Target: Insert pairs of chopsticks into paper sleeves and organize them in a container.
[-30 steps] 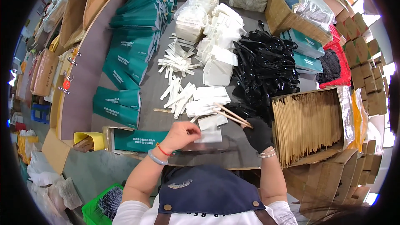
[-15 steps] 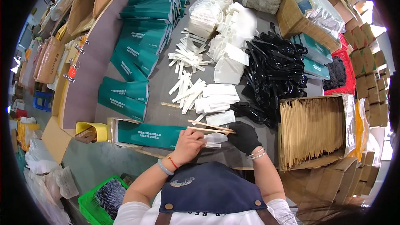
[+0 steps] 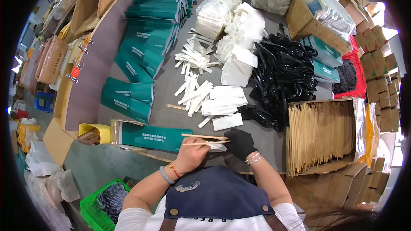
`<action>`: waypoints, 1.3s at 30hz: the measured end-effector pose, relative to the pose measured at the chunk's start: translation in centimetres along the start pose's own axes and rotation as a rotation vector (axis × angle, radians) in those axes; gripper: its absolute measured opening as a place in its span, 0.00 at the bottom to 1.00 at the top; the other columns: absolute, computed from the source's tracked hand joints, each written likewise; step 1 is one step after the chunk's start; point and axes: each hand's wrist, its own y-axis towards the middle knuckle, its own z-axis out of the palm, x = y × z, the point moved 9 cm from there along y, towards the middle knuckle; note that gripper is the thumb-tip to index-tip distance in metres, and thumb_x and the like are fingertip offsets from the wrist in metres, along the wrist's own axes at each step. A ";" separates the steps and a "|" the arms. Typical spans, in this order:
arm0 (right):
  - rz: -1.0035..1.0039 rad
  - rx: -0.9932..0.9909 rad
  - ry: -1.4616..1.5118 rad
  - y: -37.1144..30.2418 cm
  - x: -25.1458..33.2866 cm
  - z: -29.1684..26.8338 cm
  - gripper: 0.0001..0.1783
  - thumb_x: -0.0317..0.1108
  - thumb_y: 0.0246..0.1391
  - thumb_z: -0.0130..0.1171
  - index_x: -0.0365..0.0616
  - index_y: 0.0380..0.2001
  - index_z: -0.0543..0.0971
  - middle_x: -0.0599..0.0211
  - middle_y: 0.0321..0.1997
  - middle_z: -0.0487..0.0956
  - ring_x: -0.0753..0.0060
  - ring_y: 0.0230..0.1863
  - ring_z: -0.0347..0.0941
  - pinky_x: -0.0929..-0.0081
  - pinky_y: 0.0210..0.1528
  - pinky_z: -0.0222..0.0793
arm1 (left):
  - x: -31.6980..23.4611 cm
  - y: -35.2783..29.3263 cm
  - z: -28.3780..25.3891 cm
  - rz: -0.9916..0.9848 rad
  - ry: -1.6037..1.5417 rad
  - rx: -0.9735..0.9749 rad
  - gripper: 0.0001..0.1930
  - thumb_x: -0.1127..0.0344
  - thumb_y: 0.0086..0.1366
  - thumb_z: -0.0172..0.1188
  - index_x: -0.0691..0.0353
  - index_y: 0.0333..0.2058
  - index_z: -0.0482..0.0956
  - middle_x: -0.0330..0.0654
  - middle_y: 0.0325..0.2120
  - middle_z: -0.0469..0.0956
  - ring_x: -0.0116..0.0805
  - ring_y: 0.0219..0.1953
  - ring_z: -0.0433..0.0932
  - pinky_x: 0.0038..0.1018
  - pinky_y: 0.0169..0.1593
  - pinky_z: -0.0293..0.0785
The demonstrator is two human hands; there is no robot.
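See two slim pale wooden sticks point(image 3: 205, 137) over front of flat grey bench point(image 3: 269, 143), right ends pinched in black-gloved right hand point(image 3: 240, 143). Find bare left hand point(image 3: 191, 157) curled at lower stick; cannot tell whether gripping. Could splay or drop sticks through one-ended hold; could crumple thin white film-like piece point(image 3: 219, 147) between hands through crowding.
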 end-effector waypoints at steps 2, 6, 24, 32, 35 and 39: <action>-0.006 -0.082 0.051 -0.1 -0.1 0.1 0.12 0.38 0.47 0.65 0.49 0.36 0.82 0.61 0.33 0.79 0.55 0.36 0.78 0.62 0.37 0.73 | -0.8 -0.4 -0.2 0.040 0.073 -0.016 0.11 0.66 0.55 0.61 0.54 0.38 0.81 0.33 0.39 0.77 0.37 0.45 0.73 0.34 0.49 0.64; 0.048 -0.144 0.160 -1.7 -0.5 -2.3 0.18 0.41 0.49 0.65 0.56 0.45 0.81 0.63 0.32 0.78 0.58 0.35 0.77 0.64 0.35 0.72 | -0.6 -0.8 0.0 0.031 0.220 0.115 0.22 0.62 0.53 0.65 0.52 0.49 0.79 0.30 0.52 0.74 0.35 0.50 0.68 0.34 0.50 0.62; -0.062 -0.086 0.366 -2.6 1.1 1.3 0.09 0.35 0.51 0.64 0.47 0.36 0.83 0.62 0.36 0.80 0.55 0.42 0.76 0.64 0.46 0.73 | 1.6 1.5 -1.1 -0.020 0.083 0.156 0.40 0.59 0.36 0.76 0.62 0.52 0.73 0.42 0.51 0.71 0.47 0.51 0.67 0.41 0.57 0.63; -0.028 -0.174 0.580 -1.5 3.7 2.5 0.21 0.34 0.41 0.68 0.44 0.40 0.75 0.58 0.40 0.75 0.50 0.45 0.72 0.59 0.44 0.69 | 1.3 2.6 0.3 0.017 0.113 0.203 0.38 0.64 0.40 0.73 0.54 0.55 0.72 0.42 0.48 0.71 0.45 0.49 0.69 0.39 0.53 0.65; -0.082 -0.208 0.220 -2.0 3.9 -0.8 0.26 0.43 0.37 0.71 0.48 0.41 0.75 0.62 0.42 0.75 0.54 0.47 0.71 0.57 0.45 0.66 | 0.9 3.3 -0.2 0.064 0.154 0.247 0.32 0.66 0.43 0.70 0.42 0.51 0.75 0.43 0.44 0.71 0.46 0.47 0.70 0.40 0.49 0.68; -0.133 -0.129 -0.247 -2.4 3.9 -1.8 0.33 0.55 0.29 0.73 0.52 0.40 0.76 0.66 0.41 0.75 0.59 0.50 0.69 0.55 0.46 0.61 | -0.2 4.4 0.1 0.079 0.163 0.614 0.13 0.70 0.50 0.61 0.49 0.36 0.79 0.45 0.38 0.71 0.48 0.42 0.71 0.38 0.41 0.70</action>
